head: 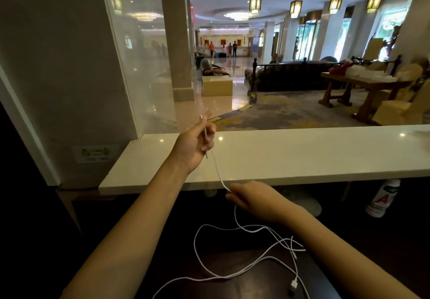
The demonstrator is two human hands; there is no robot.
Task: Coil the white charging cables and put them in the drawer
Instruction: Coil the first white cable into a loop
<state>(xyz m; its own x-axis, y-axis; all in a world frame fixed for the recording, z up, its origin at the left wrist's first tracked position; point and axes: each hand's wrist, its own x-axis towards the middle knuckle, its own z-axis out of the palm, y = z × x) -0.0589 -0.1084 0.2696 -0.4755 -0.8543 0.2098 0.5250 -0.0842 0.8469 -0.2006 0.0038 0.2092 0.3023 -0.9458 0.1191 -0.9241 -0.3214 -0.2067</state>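
- Left hand [197, 140], mid-frame above the white counter [302, 154], fingers curled shut around one end of a white cable [218, 173], plug tip poking up past the fingertips.
- Right hand [253, 199], lower and right of it, pinching the same cable farther along.
- Cable taut between the hands, running diagonally from upper left down to lower right.
- Loose remainder [256, 252] tangled on the dark desk [244, 284] at bottom centre, directly below the right hand, nearer it.
- Likely next: wrapping slack toward the left hand.
- No drawer visible.
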